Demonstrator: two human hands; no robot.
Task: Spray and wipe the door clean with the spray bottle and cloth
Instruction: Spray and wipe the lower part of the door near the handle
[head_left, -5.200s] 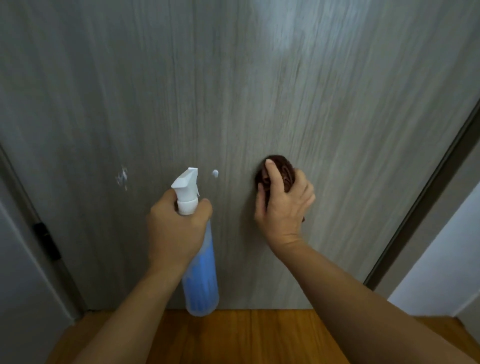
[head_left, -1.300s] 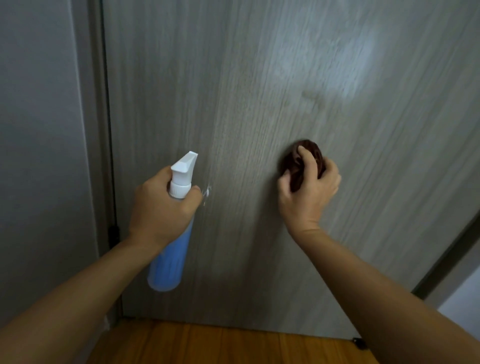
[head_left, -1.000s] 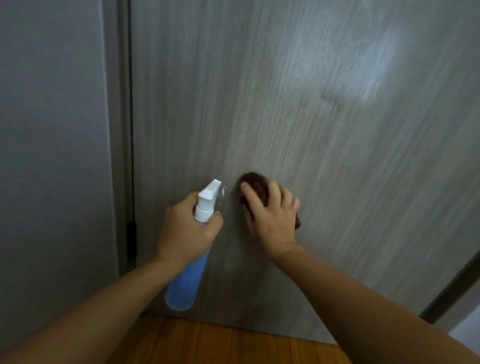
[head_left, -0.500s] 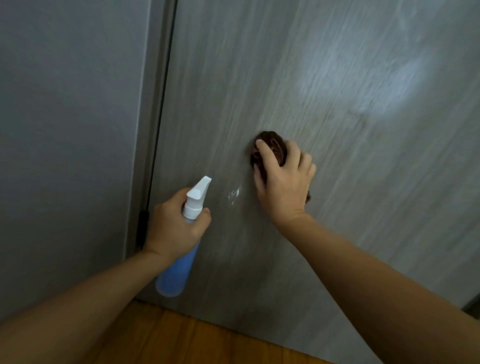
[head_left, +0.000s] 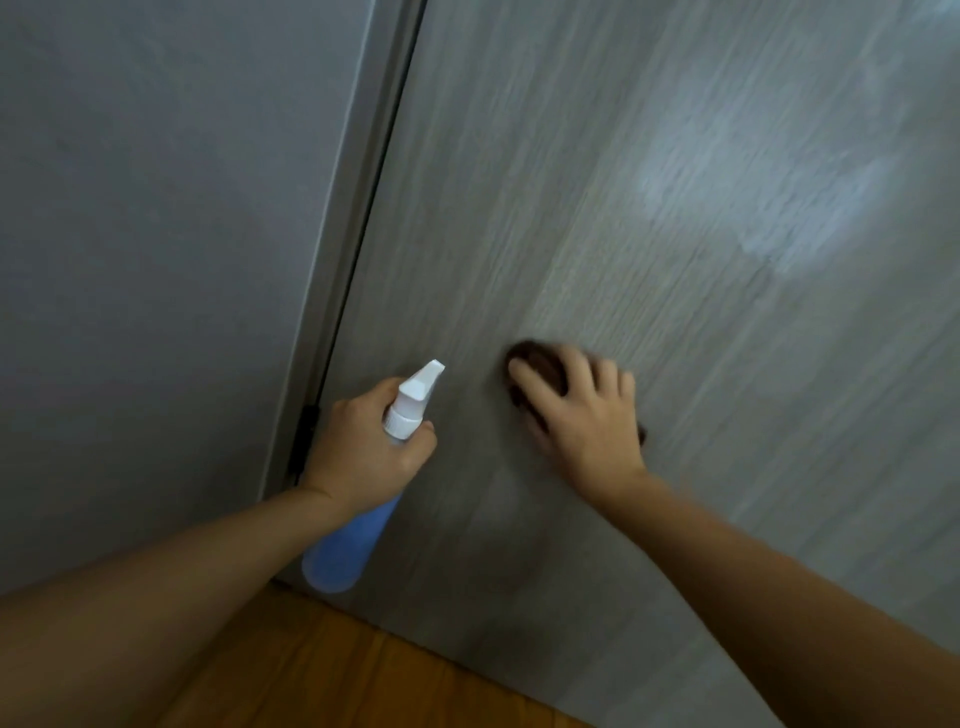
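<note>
Wiping low on the door (head_left: 597, 182), near its hinge edge.
Right hand (head_left: 587, 415) presses cloth (head_left: 537, 364) flat, fingers spread; left hand (head_left: 363, 447) grips bottle (head_left: 358, 540). Advise firm, overlapping passes.

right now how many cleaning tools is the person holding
2. The spray bottle is gripped in the left hand near the hinge edge; the brown cloth is under the right hand, pressed on the door.

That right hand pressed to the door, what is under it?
Under the right hand is a bunched dark brown cloth, pressed against the grey wood-grain door. Only its upper-left part and a bit by the wrist show; the rest is covered.
</note>
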